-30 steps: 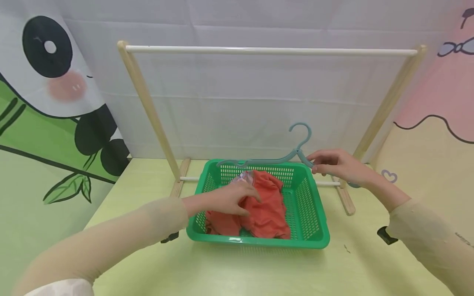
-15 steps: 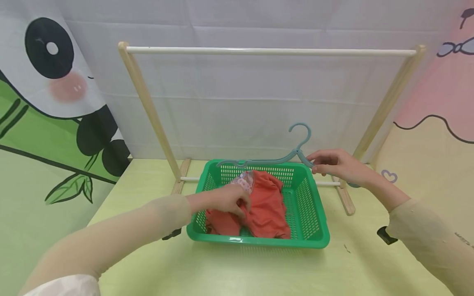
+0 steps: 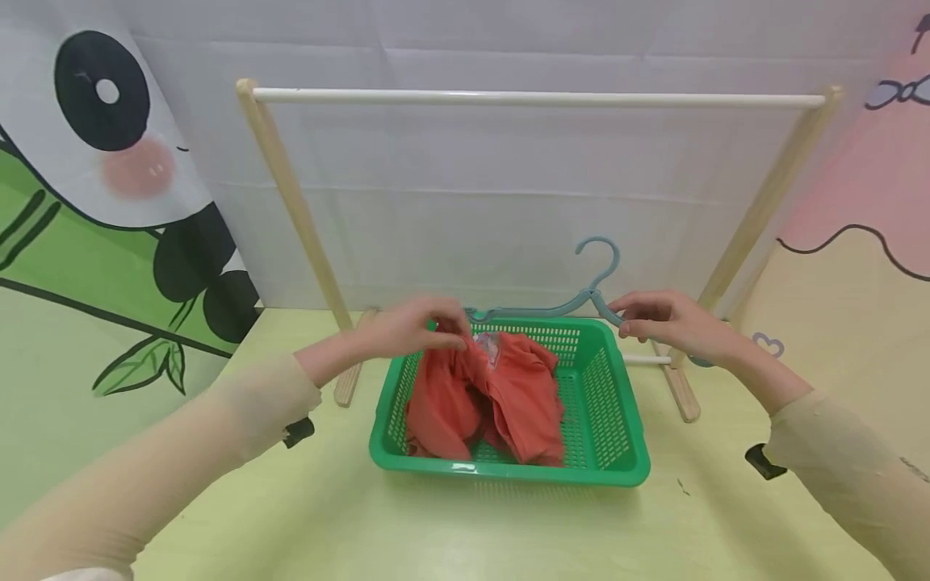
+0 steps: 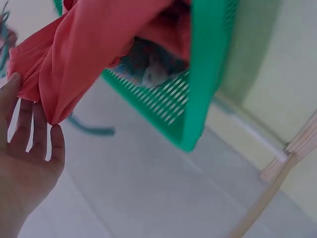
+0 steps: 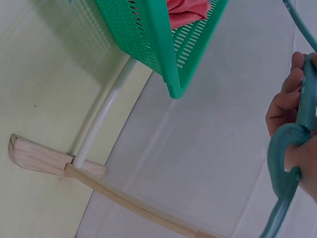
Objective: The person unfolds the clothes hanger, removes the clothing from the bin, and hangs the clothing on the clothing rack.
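Clearly, both hands are busy and well apart from each other, on either side of a green plastic basket (image 3: pixel 523 473). Take the basket as the clock, with six o'clock nearest the person. At ten, the left hand (image 3: pixel 407 327) pinches a gathered fold of a coral-red garment (image 3: pixel 519 395) between thumb and fingertips. The pinched part is held up near the basket's rim, while the rest spreads downward inside, mostly from seven round to four. A scrap of patterned cloth (image 3: pixel 488 347) peeps out near twelve, just beside the red folds (whether it belongs to the same garment, I can't tell from here). At two o'clock, the right hand (image 3: pixel 672 323) has its fingers curled round one arm of a blue-green clothes hanger (image 3: pixel 590 295). Its hook points up towards one o'clock, and its other arm reaches across over the far rim towards eleven, its end passing behind the left hand and the cloth.

Beyond, at twelve, a clothes rack with wooden legs and a white top rail (image 3: pixel 538 98) stands on the pale yellow-green table (image 3: pixel 450 532). Off at ten, a cartoon face (image 3: pixel 102 89) with one big black eye covers the wall.
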`<action>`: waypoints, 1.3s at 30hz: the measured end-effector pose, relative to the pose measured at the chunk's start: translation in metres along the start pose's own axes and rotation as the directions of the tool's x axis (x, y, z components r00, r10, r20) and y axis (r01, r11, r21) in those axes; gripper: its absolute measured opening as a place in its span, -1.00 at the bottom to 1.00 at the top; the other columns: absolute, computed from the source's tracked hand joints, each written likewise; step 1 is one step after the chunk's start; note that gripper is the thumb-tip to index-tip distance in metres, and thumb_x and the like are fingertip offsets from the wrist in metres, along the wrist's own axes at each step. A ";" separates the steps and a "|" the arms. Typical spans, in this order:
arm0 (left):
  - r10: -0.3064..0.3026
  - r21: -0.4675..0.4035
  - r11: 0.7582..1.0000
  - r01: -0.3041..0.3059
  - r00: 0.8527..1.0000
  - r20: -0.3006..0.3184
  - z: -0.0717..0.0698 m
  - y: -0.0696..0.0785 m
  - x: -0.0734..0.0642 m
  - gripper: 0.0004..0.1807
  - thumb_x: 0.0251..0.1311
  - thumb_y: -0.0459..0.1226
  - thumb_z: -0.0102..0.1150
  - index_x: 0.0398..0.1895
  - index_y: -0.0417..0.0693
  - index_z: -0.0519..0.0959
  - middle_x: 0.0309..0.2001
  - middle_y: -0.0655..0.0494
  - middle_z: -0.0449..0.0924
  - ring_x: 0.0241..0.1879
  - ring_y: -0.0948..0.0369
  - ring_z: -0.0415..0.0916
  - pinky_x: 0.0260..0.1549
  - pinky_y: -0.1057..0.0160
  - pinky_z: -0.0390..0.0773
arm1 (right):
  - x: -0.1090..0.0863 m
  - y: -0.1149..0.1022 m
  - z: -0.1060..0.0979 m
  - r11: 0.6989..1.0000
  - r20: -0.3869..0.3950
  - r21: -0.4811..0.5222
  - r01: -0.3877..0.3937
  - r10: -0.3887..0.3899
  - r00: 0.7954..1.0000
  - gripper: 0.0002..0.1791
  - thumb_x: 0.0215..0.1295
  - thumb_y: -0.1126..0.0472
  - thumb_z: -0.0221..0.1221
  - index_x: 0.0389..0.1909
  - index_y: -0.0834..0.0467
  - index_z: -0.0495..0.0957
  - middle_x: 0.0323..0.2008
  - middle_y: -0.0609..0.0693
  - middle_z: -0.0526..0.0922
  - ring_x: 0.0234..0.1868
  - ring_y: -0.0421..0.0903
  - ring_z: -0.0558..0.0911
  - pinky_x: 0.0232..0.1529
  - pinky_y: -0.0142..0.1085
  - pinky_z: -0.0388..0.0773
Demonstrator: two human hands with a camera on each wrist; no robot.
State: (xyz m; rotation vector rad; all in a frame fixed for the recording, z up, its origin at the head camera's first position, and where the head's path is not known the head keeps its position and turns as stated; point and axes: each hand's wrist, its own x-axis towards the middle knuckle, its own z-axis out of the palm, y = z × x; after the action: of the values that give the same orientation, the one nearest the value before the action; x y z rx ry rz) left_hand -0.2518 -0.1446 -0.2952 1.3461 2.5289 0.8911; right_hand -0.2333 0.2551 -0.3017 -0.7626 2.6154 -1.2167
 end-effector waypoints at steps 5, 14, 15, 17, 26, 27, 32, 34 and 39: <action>-0.003 -0.026 1.000 -0.002 0.981 -0.193 -0.041 0.016 -0.001 -0.91 0.27 -0.32 0.27 -0.20 -0.07 0.69 -0.24 0.08 0.69 -0.24 0.26 0.55 -0.08 0.23 0.54 | -0.002 -0.001 -0.002 1.000 -0.011 0.004 0.026 -0.026 1.000 -0.68 0.44 0.26 0.11 0.16 0.23 0.52 -0.30 -0.18 0.70 -0.25 -0.23 0.57 -0.13 -0.43 0.53; -0.072 -0.059 0.997 0.051 0.895 -0.441 -0.083 0.034 -0.005 -0.86 0.30 -0.32 0.24 -0.14 -0.15 0.68 -0.25 0.18 0.70 -0.23 0.42 0.58 -0.09 0.41 0.54 | -0.002 0.002 -0.004 0.999 -0.016 0.007 0.038 -0.038 0.999 -0.68 0.44 0.27 0.10 0.16 0.23 0.52 -0.29 -0.25 0.70 -0.23 -0.25 0.59 -0.11 -0.47 0.53; -0.082 -0.078 0.996 0.052 0.884 -0.460 -0.086 0.034 -0.005 -0.85 0.30 -0.32 0.23 -0.13 -0.17 0.68 -0.25 0.22 0.70 -0.22 0.41 0.58 -0.09 0.42 0.54 | -0.001 0.002 -0.004 0.999 -0.016 0.006 0.040 -0.040 0.999 -0.68 0.44 0.27 0.10 0.16 0.23 0.52 -0.30 -0.25 0.70 -0.23 -0.26 0.59 -0.11 -0.47 0.53; -0.107 -0.111 0.992 0.060 0.865 -0.491 -0.089 0.033 -0.006 -0.84 0.30 -0.32 0.23 -0.12 -0.18 0.67 -0.25 0.29 0.68 -0.18 0.37 0.58 -0.08 0.44 0.55 | -0.001 0.003 -0.004 0.999 -0.017 0.008 0.046 -0.046 0.999 -0.68 0.44 0.27 0.10 0.16 0.24 0.52 -0.30 -0.25 0.71 -0.23 -0.26 0.60 -0.11 -0.47 0.53; -0.191 -0.146 0.978 0.148 0.918 -0.348 -0.063 -0.013 -0.013 -0.81 0.42 -0.30 0.07 -0.01 -0.20 0.52 -0.13 -0.02 0.64 -0.14 0.30 0.58 -0.09 0.37 0.56 | -0.004 0.007 -0.003 0.998 -0.022 0.011 0.059 -0.059 0.998 -0.69 0.43 0.29 0.11 0.15 0.23 0.53 -0.30 -0.23 0.69 -0.26 -0.23 0.58 -0.15 -0.44 0.53; -0.207 -0.144 0.975 0.169 0.924 -0.321 -0.058 -0.020 -0.015 -0.80 0.43 -0.30 0.05 0.02 -0.20 0.51 -0.12 -0.06 0.64 -0.15 0.26 0.59 -0.09 0.32 0.56 | -0.004 0.007 -0.003 0.998 -0.021 0.012 0.058 -0.057 0.998 -0.69 0.43 0.29 0.11 0.15 0.23 0.53 -0.30 -0.23 0.70 -0.26 -0.23 0.58 -0.15 -0.44 0.53; -0.280 -0.097 0.960 0.264 0.933 -0.228 -0.035 -0.049 -0.027 -0.73 0.48 -0.26 -0.02 0.11 -0.12 0.57 0.02 -0.07 0.66 -0.02 0.09 0.60 0.01 0.13 0.53 | -0.006 0.006 -0.004 0.998 -0.015 0.016 0.054 -0.053 0.998 -0.69 0.44 0.29 0.10 0.15 0.24 0.52 -0.30 -0.24 0.69 -0.27 -0.24 0.57 -0.15 -0.44 0.52; -0.282 -0.087 0.959 0.269 0.937 -0.207 -0.029 -0.057 -0.033 -0.74 0.46 -0.29 -0.01 0.07 -0.12 0.60 0.03 -0.07 0.65 0.00 0.07 0.59 0.03 0.12 0.53 | -0.006 0.006 -0.005 0.998 -0.018 0.017 0.054 -0.053 0.998 -0.69 0.44 0.29 0.10 0.14 0.24 0.52 -0.30 -0.23 0.70 -0.27 -0.24 0.57 -0.15 -0.45 0.51; -0.278 -0.098 0.959 0.266 0.949 -0.147 -0.021 -0.070 -0.047 -0.78 0.33 -0.34 0.14 0.00 -0.11 0.63 -0.09 -0.04 0.67 -0.14 0.13 0.57 -0.11 0.24 0.58 | -0.007 0.007 -0.005 0.998 -0.021 0.017 0.056 -0.056 0.998 -0.70 0.44 0.29 0.10 0.14 0.24 0.53 -0.30 -0.17 0.70 -0.28 -0.23 0.57 -0.17 -0.44 0.52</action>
State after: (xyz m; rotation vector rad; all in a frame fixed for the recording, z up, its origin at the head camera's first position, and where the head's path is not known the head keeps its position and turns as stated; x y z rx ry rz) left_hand -0.2824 -0.2206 -0.3243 0.9058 2.6789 1.0601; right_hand -0.2314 0.2658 -0.3045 -0.8298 2.6133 -1.2673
